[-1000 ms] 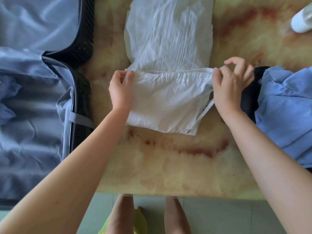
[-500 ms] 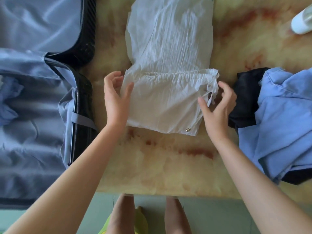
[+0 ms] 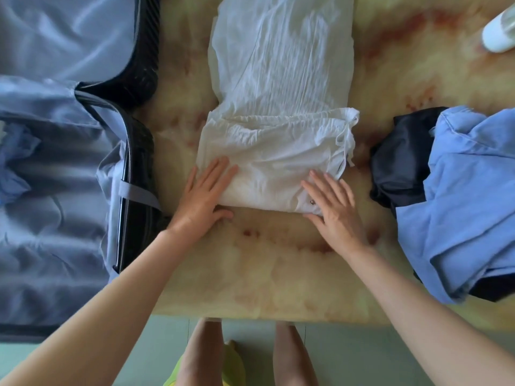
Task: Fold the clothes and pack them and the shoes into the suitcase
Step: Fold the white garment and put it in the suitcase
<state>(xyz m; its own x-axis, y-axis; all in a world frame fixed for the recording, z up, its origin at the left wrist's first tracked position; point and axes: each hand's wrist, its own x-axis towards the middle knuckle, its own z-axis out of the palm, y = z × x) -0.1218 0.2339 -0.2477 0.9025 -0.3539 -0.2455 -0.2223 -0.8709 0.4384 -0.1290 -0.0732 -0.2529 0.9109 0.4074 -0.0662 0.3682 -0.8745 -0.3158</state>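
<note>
A crinkled white garment (image 3: pixel 278 112) lies in the middle of the table, its near part folded back over itself, with a drawstring hanging at the right. My left hand (image 3: pixel 204 195) lies flat with straight fingers on the fold's near left corner. My right hand (image 3: pixel 333 207) lies flat on the near right corner, beside a small metal drawstring tip. The open suitcase (image 3: pixel 64 168) with grey-blue lining sits at the left. A white shoe (image 3: pixel 500 32) shows at the top right edge.
A pile of light blue clothing (image 3: pixel 473 196) over a dark garment (image 3: pixel 401 160) sits at the right of the marbled yellow table (image 3: pixel 264 268). The table's near edge runs just in front of my legs. Some blue cloth lies inside the suitcase (image 3: pixel 14 162).
Both hands let go of the folded edge of the white garment, came toward me and now press flat on its near corners. The blue pile sits slightly further right in view.
</note>
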